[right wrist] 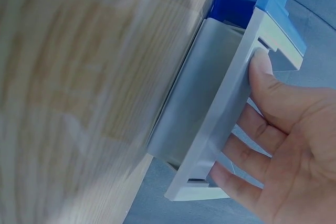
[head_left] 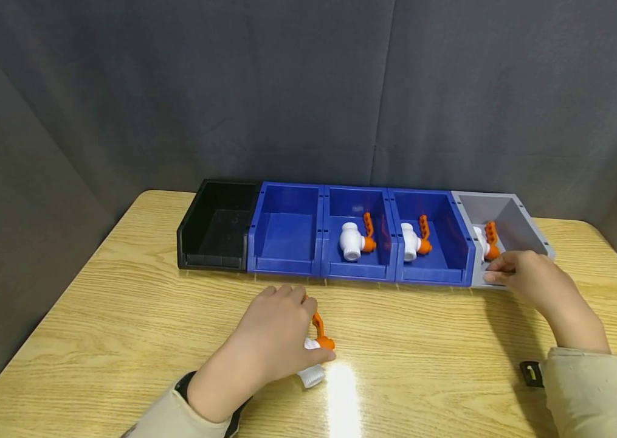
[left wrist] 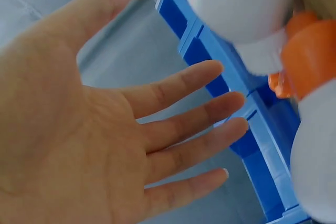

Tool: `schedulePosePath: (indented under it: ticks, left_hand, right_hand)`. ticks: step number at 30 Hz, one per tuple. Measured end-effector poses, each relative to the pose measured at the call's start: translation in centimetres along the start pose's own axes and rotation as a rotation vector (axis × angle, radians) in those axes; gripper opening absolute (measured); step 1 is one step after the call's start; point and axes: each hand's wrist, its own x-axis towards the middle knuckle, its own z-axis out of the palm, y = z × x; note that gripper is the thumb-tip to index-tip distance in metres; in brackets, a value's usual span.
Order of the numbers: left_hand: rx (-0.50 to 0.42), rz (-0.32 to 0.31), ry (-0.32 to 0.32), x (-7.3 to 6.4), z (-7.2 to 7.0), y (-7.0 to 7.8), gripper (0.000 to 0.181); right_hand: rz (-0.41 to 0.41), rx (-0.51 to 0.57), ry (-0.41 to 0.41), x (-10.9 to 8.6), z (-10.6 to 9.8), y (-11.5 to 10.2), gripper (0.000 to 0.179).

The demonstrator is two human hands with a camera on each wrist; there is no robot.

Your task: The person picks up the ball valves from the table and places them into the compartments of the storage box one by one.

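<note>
On the table, partly hidden beneath my left hand (head_left: 275, 331), lies a white plastic valve (head_left: 312, 375) with an orange handle. The left wrist view shows that hand's fingers spread and straight, with white rounded parts (left wrist: 236, 3) and an orange part (left wrist: 310, 56) beside them. My right hand (head_left: 538, 283) reaches over the front of the grey bin (head_left: 529, 228), close to another white and orange valve (head_left: 491, 237) inside it. From the right wrist, the thumb lies at the bin's rim (right wrist: 215, 114) and the loosely bent fingers pass behind it.
Left of the grey bin, a row continues with blue bins (head_left: 286, 266) and a black bin (head_left: 212, 261) at the far end. Two blue bins each hold a valve (head_left: 351, 240). A dark curtain (head_left: 308, 91) hangs behind the wooden table (head_left: 122, 292).
</note>
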Motion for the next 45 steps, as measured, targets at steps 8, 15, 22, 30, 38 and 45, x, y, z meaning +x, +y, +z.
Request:
schedulePosePath:
  ticks: [8,15,22,30,38,45]
  left_hand:
    - [0.023,-0.012,-0.086,0.2,0.8,0.6,0.070]
    - [0.069,-0.014,-0.125,0.2,1.5,1.2,0.074]
    - [0.089,-0.046,-0.137,0.3,2.1,1.6,0.078]
    - [0.182,-0.075,-0.165,0.3,2.9,2.2,0.087]
    - [0.246,-0.060,-0.166,0.4,3.1,2.5,0.080]
    - [0.307,-0.049,-0.159,0.4,3.3,2.6,0.076]
  right_hand:
    - [-0.003,-0.009,-0.001,0.0,-0.1,0.0,0.019]
    - [-0.011,-0.013,0.010,0.0,0.0,0.0,0.018]
    - [-0.013,-0.019,0.011,0.1,0.1,0.1,0.018]
    - [0.002,-0.014,0.007,0.0,0.2,-0.1,0.018]
    - [-0.018,-0.025,0.022,-0.1,0.2,0.0,0.017]
    - [-0.028,-0.030,0.032,-0.2,0.2,-0.2,0.017]
